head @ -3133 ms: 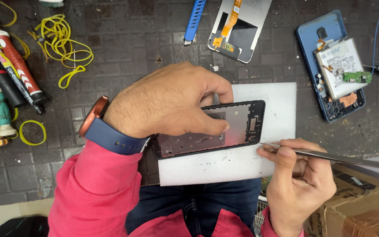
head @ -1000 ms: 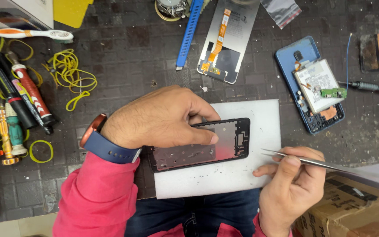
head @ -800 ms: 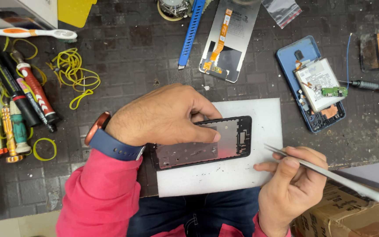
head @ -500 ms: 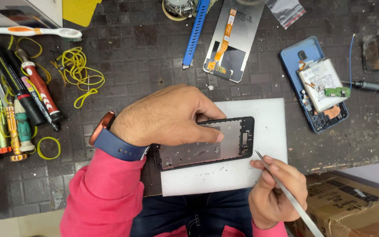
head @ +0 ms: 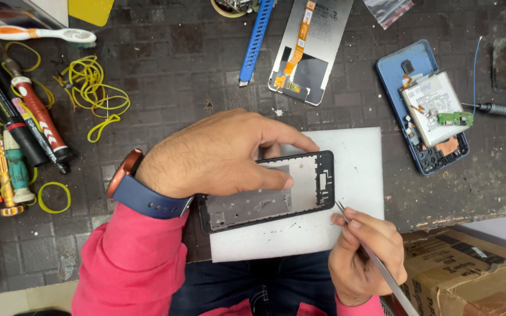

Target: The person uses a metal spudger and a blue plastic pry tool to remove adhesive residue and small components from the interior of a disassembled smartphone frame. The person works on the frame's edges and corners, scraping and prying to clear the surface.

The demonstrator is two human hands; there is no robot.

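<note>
detached grey screen (head: 311, 50) with orange ribbon, above white pad (head: 358, 175); clear plastic bag (head: 390, 10) upper right of pad; brown box (head: 469, 281) lower right.

free: bare bench (head: 165, 64) | blocked: tools (head: 13, 146) left, blue phone shell (head: 420, 105) right

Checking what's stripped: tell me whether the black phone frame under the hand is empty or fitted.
Empty: the phone frame shows bare grey metal, no screen or board. Left hand pins it.
</note>
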